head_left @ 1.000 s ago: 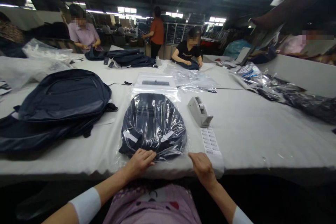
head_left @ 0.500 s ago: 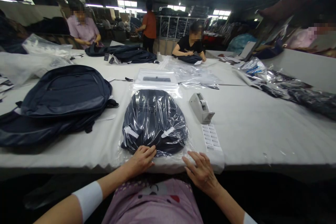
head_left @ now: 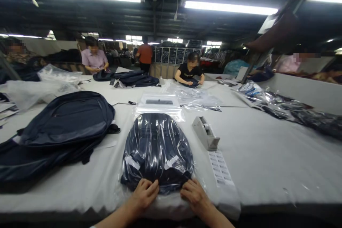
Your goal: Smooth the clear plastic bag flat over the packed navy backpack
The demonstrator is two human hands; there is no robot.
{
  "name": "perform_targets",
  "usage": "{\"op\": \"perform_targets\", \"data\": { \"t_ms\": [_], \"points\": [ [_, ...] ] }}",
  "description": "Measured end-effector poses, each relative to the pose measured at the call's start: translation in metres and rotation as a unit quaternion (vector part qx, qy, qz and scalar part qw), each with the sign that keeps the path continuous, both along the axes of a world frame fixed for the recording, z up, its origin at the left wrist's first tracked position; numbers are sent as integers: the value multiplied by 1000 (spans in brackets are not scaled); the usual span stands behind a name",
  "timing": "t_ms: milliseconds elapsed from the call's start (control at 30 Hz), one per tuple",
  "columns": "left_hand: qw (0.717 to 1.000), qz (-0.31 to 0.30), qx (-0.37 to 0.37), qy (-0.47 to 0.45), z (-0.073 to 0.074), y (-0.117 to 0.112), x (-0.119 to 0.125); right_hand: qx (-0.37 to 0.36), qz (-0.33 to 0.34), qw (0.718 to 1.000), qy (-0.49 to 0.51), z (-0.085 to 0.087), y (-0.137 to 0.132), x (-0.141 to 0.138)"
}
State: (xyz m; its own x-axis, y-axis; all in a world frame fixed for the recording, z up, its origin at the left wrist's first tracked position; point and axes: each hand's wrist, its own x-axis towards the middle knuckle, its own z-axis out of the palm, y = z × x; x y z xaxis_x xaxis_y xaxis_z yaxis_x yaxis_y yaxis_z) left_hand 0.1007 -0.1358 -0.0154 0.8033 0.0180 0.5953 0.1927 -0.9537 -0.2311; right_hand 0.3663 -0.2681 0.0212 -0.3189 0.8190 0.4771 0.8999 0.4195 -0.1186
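We note the dark navy backpack already inside its clear plastic bag, far mouth unsealed; left hand and right hand press flat, grasping nothing, on the near edge at the white table.

Worktop, white-covered: 1 dark backpack in clear plastic bag lying flat at the near edge, with the left hand and right hand resting side by side on its near end, fingers spread flat on the plastic. Just right of the bag: 1 grey tape dispenser and 1 strip of printed labels; to the left, a pile of unbagged dark backpacks; beyond, a flat stack of clear bags. Across the worktop, a person in a black top handles dark fabric.
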Motion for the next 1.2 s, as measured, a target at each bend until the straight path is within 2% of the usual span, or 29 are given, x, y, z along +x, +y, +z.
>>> {"op": "perform_targets", "data": {
  "t_ms": [100,267,367,467,533,600,667,733,800,900,967,1000,1100,1200],
  "points": [
    [1000,-11,2,-18,3,3,2,35,-13,999,27,1,0,-3],
    [995,16,-94,14,33,-4,-1,91,-39,994,-49,20,-5,-16],
    [993,21,-114,37,47,-2,0,103,-54,989,-94,27,3,-22],
    [992,27,-119,37,60,3,1,94,-20,989,-108,35,14,-24],
    [993,29,-113,29,76,10,1,92,15,991,-100,48,22,-23],
    [994,34,-100,19,99,19,2,103,31,990,-87,69,31,-18],
    [996,44,-81,4,123,32,4,126,30,989,-72,91,40,-12],
    [996,59,-65,-2,135,41,7,147,13,988,-45,103,48,-7],
    [996,59,-66,10,129,42,11,144,0,989,-23,99,50,-6],
    [996,11,-86,21,94,35,18,98,17,995,-27,73,46,-9],
    [995,14,-98,-31,73,33,21,104,-14,994,-21,57,44,-11],
    [994,10,-103,-35,68,34,21,115,-28,993,-18,53,43,-11],
    [993,2,-118,-26,67,38,18,135,-47,990,0,54,43,-11],
    [991,-42,-122,-35,62,37,13,117,-9,993,-8,54,41,-11]
  ]
}}
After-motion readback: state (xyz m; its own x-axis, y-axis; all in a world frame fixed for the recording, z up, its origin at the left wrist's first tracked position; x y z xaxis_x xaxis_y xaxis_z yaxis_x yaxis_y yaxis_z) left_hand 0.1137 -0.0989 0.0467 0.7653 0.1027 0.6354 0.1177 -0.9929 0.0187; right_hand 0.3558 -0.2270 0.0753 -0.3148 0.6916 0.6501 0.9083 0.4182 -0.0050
